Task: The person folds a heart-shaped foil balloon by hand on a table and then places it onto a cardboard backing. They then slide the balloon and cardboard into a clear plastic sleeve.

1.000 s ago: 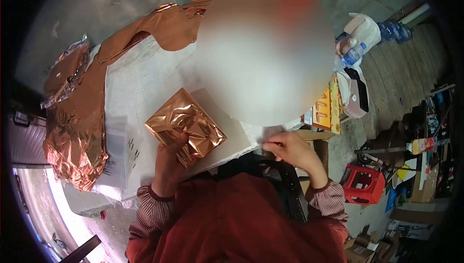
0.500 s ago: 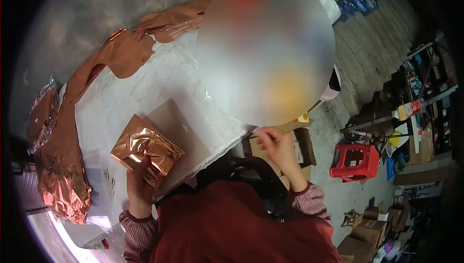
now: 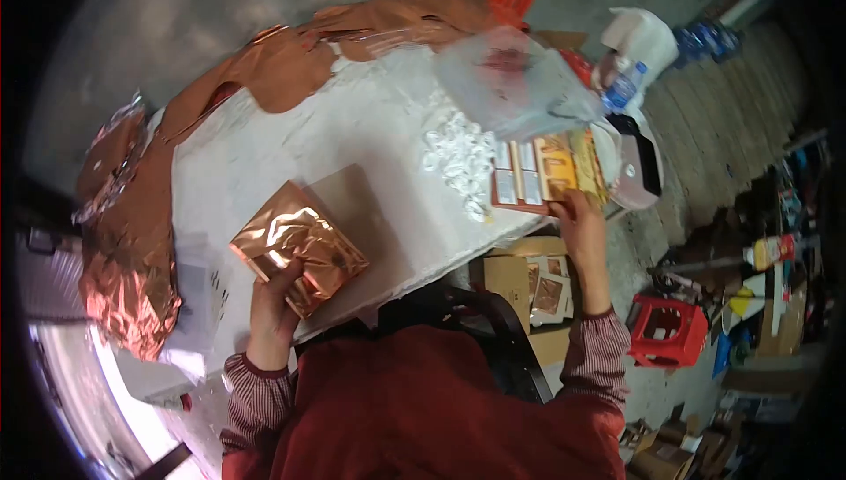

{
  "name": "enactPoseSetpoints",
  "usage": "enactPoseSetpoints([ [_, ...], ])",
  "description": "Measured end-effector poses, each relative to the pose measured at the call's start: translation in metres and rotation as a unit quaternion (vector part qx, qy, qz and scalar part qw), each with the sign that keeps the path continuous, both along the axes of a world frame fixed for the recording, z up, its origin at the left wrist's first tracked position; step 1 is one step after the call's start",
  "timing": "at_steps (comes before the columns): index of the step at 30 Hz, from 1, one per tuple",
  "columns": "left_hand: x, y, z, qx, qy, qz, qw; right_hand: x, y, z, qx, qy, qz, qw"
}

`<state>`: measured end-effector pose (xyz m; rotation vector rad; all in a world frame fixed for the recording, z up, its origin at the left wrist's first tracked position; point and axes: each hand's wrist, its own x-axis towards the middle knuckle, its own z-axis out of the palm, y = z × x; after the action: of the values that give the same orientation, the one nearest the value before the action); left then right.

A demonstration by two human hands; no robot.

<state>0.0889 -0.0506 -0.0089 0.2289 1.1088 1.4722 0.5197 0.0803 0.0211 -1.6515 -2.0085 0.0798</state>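
Note:
My left hand (image 3: 275, 308) grips the near corner of a square, copper-coloured foil piece (image 3: 308, 238), thumb on top. The foil is shiny and creased; whether it is a stack or wraps something I cannot tell. It is held over the white tabletop (image 3: 229, 171), where a shadow falls beside it. At the table's right end, my right hand (image 3: 579, 215) has its fingers bent around the near edge of a yellow printed packet (image 3: 557, 167). Brown-and-white printed packets (image 3: 515, 171) lie beside that one. My right fingertips are partly hidden.
Copper foil sheets (image 3: 291, 70) line the far and left table edges. Small silvery pieces (image 3: 458, 158) lie left of the packets, near a clear plastic bag (image 3: 520, 83). Below the table edge stands an open carton (image 3: 507, 290) holding cards. A red stool (image 3: 667, 330) is on the right.
My right hand has moved from above the carton up to the printed packets. The view has shifted, and the blurred disc over the table's right end is gone. My left hand keeps the foil.

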Motion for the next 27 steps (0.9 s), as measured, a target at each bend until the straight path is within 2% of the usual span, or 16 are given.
enactPoseSetpoints([
  [2,-0.001,-0.001,0.001,-0.018,-0.007,-0.002,1.000,-0.018,-0.012,0.004,0.013,-0.014,-0.001,1.000],
  [4,0.005,0.000,0.013,-0.016,-0.010,-0.001,1.000,-0.044,-0.035,0.004,-0.052,0.079,0.090,0.991],
  [6,0.002,0.000,0.009,-0.026,-0.005,0.002,1.000,-0.083,-0.066,-0.001,-0.203,0.179,0.094,0.958],
  [8,0.004,0.002,0.011,-0.034,-0.015,0.005,0.999,-0.104,-0.085,-0.031,-0.283,0.155,0.191,0.927],
  [10,0.008,0.004,0.016,-0.054,-0.033,0.032,0.997,-0.110,-0.091,-0.085,-0.371,0.014,0.267,0.889],
  [11,0.008,0.004,0.019,-0.048,-0.020,0.028,0.998,-0.110,-0.097,-0.113,-0.375,0.014,0.261,0.890],
  [13,0.007,0.003,0.015,-0.035,-0.001,0.013,0.999,-0.105,-0.110,-0.159,-0.502,0.117,0.360,0.777],
  [14,0.006,0.001,0.014,-0.041,-0.006,0.008,0.999,-0.100,-0.110,-0.170,-0.508,0.117,0.353,0.777],
  [16,0.003,0.001,0.016,-0.038,-0.009,-0.014,0.999,-0.095,-0.094,-0.182,-0.445,-0.082,0.216,0.866],
  [18,0.003,0.000,0.012,-0.032,-0.006,-0.024,0.999,-0.093,-0.057,-0.177,-0.470,-0.220,0.047,0.853],
  [19,0.006,0.003,0.015,-0.037,-0.011,-0.006,0.999,-0.084,-0.051,-0.173,-0.470,-0.219,0.045,0.854],
  [21,0.007,0.001,0.016,-0.044,-0.015,0.016,0.999,-0.073,-0.045,-0.157,-0.417,-0.090,0.093,0.900],
  [22,0.006,0.000,0.012,-0.028,-0.021,0.004,0.999,-0.076,-0.046,-0.146,-0.414,-0.090,0.099,0.900],
  [24,0.002,0.003,0.008,0.002,-0.023,0.003,1.000,-0.089,-0.051,-0.105,-0.479,-0.199,0.154,0.841],
  [26,0.001,0.001,0.005,0.011,-0.052,-0.012,0.999,-0.085,-0.063,-0.100,-0.516,0.004,0.244,0.821],
  [27,0.004,0.001,0.009,-0.006,-0.053,-0.003,0.999,-0.088,-0.071,-0.093,-0.528,0.031,0.296,0.796],
])
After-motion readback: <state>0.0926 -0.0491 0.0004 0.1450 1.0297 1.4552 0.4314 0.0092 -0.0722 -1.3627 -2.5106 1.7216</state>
